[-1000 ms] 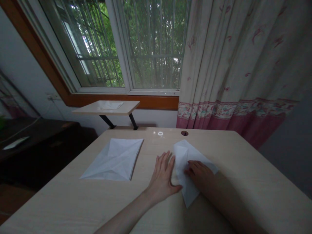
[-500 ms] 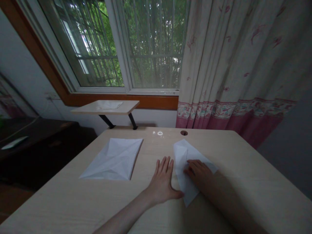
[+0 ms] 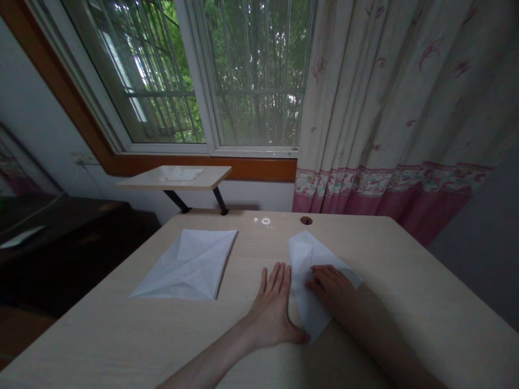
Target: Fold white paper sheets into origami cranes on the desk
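Observation:
A folded white sheet of paper point(image 3: 310, 297) lies on the desk, a narrow flap turned over along its left side. My right hand point(image 3: 334, 289) rests on the sheet with its fingers bent and close together, thumb tucked in, pressing at the flap's edge. Flat on the desk at the sheet's left edge is my left hand point(image 3: 273, 313), its fingers stretched out and its thumb spread to the sheet's near corner. Further left lies a stack of white paper point(image 3: 192, 265) with crease lines across its top sheet.
The pale wooden desk point(image 3: 162, 335) has a round cable hole point(image 3: 306, 220) near its back edge. A small raised shelf point(image 3: 138, 181) on black supports holds a white paper point(image 3: 182, 174). Behind are a window point(image 3: 259, 75) and a floral curtain point(image 3: 385, 97); a dark table point(image 3: 81, 227) stands left.
My left hand has shifted slightly right and nearer, bringing its fingers and thumb against the sheet's left edge and near corner. My right hand has stayed in place.

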`<state>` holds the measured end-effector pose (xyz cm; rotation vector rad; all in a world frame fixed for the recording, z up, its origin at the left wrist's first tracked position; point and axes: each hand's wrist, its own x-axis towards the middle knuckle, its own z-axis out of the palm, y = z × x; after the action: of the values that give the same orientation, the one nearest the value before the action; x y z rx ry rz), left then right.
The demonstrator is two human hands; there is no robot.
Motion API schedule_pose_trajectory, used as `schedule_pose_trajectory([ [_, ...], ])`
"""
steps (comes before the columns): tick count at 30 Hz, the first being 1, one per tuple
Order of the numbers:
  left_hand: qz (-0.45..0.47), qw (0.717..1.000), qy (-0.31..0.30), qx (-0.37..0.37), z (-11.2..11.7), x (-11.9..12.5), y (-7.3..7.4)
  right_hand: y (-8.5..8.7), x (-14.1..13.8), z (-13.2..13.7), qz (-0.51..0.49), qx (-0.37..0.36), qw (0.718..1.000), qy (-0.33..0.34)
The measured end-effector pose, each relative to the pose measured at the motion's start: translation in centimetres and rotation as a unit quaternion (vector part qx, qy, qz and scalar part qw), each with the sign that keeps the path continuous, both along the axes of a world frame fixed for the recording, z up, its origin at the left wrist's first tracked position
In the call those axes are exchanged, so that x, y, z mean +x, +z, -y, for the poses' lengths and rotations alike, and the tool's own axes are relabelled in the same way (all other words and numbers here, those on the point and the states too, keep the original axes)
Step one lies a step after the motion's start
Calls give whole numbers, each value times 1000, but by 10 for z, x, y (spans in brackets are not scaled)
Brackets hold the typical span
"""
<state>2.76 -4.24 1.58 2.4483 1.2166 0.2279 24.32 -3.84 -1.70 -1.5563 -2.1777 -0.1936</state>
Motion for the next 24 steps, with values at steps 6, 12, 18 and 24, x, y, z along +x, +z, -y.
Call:
schedule_pose_trajectory([
  [6, 35, 999, -19, 34, -1, -3, -9, 0, 1, -1, 4, -4, 1000, -6],
  [12, 27, 999, -3, 47, -1, -2, -11, -5, 3, -1, 17, -5, 1000, 2],
  [18, 96, 981, 66, 157, -7, -7, -4, -9, 3, -1, 21, -2, 1000, -2],
  [24, 114, 975, 17, 189, -14, -15, 2, -3, 2, 0, 1, 9, 1000, 10],
])
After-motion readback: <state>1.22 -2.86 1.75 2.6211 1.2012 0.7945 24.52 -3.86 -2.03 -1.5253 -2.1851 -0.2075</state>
